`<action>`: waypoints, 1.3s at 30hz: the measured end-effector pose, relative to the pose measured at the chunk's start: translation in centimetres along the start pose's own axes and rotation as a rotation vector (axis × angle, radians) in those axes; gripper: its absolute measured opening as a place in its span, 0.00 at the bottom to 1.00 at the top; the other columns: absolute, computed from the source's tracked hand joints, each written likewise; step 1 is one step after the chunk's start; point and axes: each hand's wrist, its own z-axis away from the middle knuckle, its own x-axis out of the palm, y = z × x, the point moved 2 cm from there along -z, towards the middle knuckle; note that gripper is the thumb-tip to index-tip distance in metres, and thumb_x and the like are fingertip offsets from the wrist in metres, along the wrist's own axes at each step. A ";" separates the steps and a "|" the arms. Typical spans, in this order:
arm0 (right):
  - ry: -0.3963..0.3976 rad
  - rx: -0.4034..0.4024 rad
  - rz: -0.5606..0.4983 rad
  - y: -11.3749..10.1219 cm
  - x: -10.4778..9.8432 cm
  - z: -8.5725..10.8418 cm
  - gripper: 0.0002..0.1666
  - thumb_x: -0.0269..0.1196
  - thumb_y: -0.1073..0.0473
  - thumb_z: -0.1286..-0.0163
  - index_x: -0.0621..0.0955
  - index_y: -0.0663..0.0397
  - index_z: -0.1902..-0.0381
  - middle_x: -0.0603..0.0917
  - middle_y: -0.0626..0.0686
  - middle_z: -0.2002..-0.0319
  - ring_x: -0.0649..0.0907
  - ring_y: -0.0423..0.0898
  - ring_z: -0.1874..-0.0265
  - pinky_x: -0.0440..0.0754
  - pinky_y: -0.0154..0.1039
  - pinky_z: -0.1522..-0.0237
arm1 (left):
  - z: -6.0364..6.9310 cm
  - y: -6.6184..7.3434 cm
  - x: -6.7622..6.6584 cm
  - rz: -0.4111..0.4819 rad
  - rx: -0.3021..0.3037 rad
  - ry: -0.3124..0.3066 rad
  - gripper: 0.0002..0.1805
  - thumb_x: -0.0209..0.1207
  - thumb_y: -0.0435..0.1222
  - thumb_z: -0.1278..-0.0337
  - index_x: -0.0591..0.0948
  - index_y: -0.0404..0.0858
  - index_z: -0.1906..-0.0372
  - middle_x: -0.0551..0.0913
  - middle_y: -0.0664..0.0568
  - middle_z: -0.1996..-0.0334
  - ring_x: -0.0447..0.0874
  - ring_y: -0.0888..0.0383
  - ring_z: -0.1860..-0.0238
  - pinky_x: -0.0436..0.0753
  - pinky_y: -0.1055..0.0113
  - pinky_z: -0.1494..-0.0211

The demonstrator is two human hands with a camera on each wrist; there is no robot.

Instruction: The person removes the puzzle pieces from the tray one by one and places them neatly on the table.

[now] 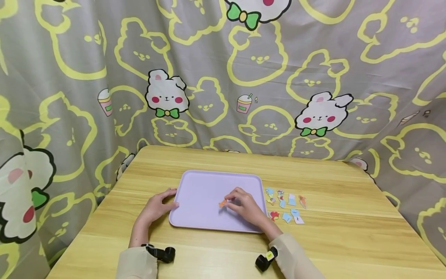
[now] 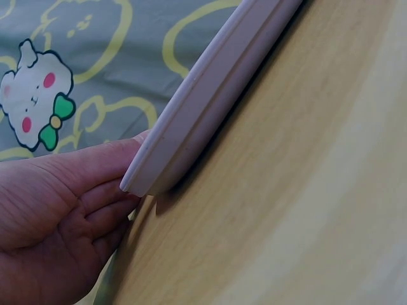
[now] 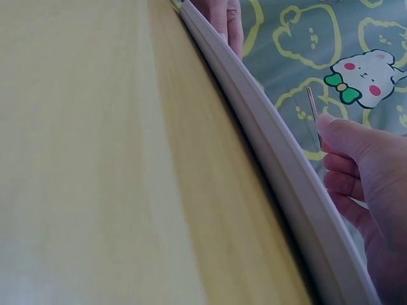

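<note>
A lavender tray [image 1: 205,197] lies on the wooden table. My left hand [image 1: 155,207] grips its left edge; in the left wrist view the thumb of that hand [image 2: 70,216] goes over the rim and the fingers bend against the outer side. Over the tray's middle, my right hand [image 1: 245,206] pinches a small flat orange piece [image 1: 223,203], like a jigsaw piece, between thumb and fingers. In the right wrist view the piece [image 3: 312,105] appears edge-on, raised above the tray, with the right hand [image 3: 375,171] behind the rim. What is printed on it cannot be made out.
Right of the tray lie several loose picture pieces, among them a red one [image 1: 274,216], a light-blue one [image 1: 287,217] and an orange one [image 1: 302,200]. A patterned curtain [image 1: 209,97] hangs behind the table [image 1: 348,217] and along both sides.
</note>
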 end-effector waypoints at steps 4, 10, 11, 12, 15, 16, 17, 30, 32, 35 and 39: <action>0.015 -0.004 0.010 0.2 -0.9 0.7 0.10 0.69 0.62 0.39 0.85 0.58 0.59 0.84 0.50 0.63 0.82 0.44 0.62 0.84 0.35 0.55 | 0.0 -0.1 0.0 0.002 -0.005 -0.002 0.30 0.63 0.39 0.38 0.72 0.36 0.32 0.60 0.34 0.27 0.53 0.33 0.25 0.57 0.37 0.25; 0.027 0.028 -0.003 0.7 -2.4 1.7 0.10 0.69 0.61 0.39 0.86 0.56 0.58 0.84 0.50 0.62 0.83 0.45 0.61 0.85 0.37 0.54 | 0.1 -0.1 -0.1 -0.002 -0.002 -0.009 0.30 0.62 0.40 0.37 0.72 0.36 0.32 0.60 0.33 0.27 0.53 0.33 0.25 0.57 0.37 0.25; 0.029 0.030 -0.004 0.9 -2.6 2.0 0.10 0.69 0.62 0.39 0.86 0.56 0.58 0.84 0.50 0.63 0.83 0.45 0.61 0.85 0.37 0.54 | 0.1 0.0 -0.1 -0.004 0.000 -0.009 0.30 0.62 0.40 0.37 0.71 0.36 0.32 0.60 0.33 0.27 0.53 0.33 0.25 0.57 0.37 0.25; 0.032 0.034 -0.009 1.0 -2.8 2.2 0.10 0.69 0.62 0.39 0.86 0.56 0.58 0.85 0.50 0.63 0.83 0.45 0.61 0.85 0.37 0.54 | 0.1 0.0 -0.1 -0.004 0.001 -0.009 0.30 0.62 0.39 0.37 0.72 0.36 0.32 0.60 0.33 0.27 0.53 0.33 0.25 0.57 0.37 0.25; 0.039 0.036 -0.023 1.3 -3.5 2.9 0.11 0.69 0.65 0.40 0.86 0.57 0.58 0.85 0.52 0.63 0.83 0.48 0.61 0.85 0.39 0.54 | 0.1 0.0 -0.1 -0.009 0.004 -0.012 0.30 0.62 0.40 0.37 0.71 0.36 0.32 0.60 0.33 0.27 0.53 0.32 0.25 0.57 0.37 0.25; 0.041 0.038 -0.028 1.4 -3.7 3.1 0.11 0.69 0.66 0.40 0.85 0.58 0.58 0.85 0.53 0.63 0.83 0.50 0.61 0.86 0.40 0.54 | 0.1 0.0 -0.1 -0.011 0.004 -0.012 0.30 0.62 0.40 0.37 0.71 0.36 0.32 0.60 0.33 0.27 0.53 0.32 0.25 0.57 0.37 0.25; 0.043 0.041 -0.036 1.5 -3.9 3.3 0.11 0.69 0.67 0.41 0.85 0.59 0.58 0.85 0.54 0.63 0.83 0.51 0.61 0.86 0.41 0.54 | 0.1 0.0 -0.1 -0.013 0.002 -0.013 0.30 0.62 0.40 0.37 0.71 0.36 0.32 0.60 0.33 0.27 0.53 0.32 0.25 0.57 0.37 0.25; 0.033 0.107 -0.024 3.0 -6.4 5.5 0.11 0.67 0.65 0.38 0.85 0.57 0.56 0.84 0.49 0.60 0.82 0.43 0.60 0.82 0.32 0.58 | 0.0 0.0 -0.1 -0.020 0.006 -0.015 0.29 0.62 0.40 0.37 0.72 0.36 0.32 0.60 0.33 0.27 0.54 0.32 0.26 0.57 0.37 0.25; 0.035 0.101 -0.026 3.3 -6.8 5.8 0.11 0.67 0.65 0.38 0.85 0.58 0.56 0.84 0.50 0.60 0.82 0.42 0.61 0.83 0.32 0.57 | -0.1 0.0 0.0 -0.019 0.005 -0.015 0.29 0.62 0.40 0.37 0.72 0.36 0.32 0.60 0.33 0.27 0.54 0.32 0.26 0.56 0.37 0.25; 0.057 0.090 -0.005 3.5 -7.4 6.3 0.11 0.68 0.67 0.39 0.85 0.58 0.57 0.84 0.50 0.60 0.82 0.41 0.60 0.85 0.33 0.56 | -0.1 0.0 0.0 -0.020 0.001 -0.017 0.30 0.62 0.40 0.37 0.71 0.36 0.32 0.59 0.33 0.27 0.53 0.32 0.25 0.56 0.36 0.25; 0.084 0.075 0.039 3.4 -8.0 6.7 0.12 0.69 0.69 0.41 0.86 0.58 0.57 0.84 0.51 0.60 0.82 0.43 0.59 0.86 0.37 0.56 | 0.0 0.0 0.0 -0.025 -0.004 -0.020 0.30 0.62 0.41 0.37 0.71 0.36 0.31 0.59 0.33 0.26 0.53 0.31 0.25 0.56 0.36 0.25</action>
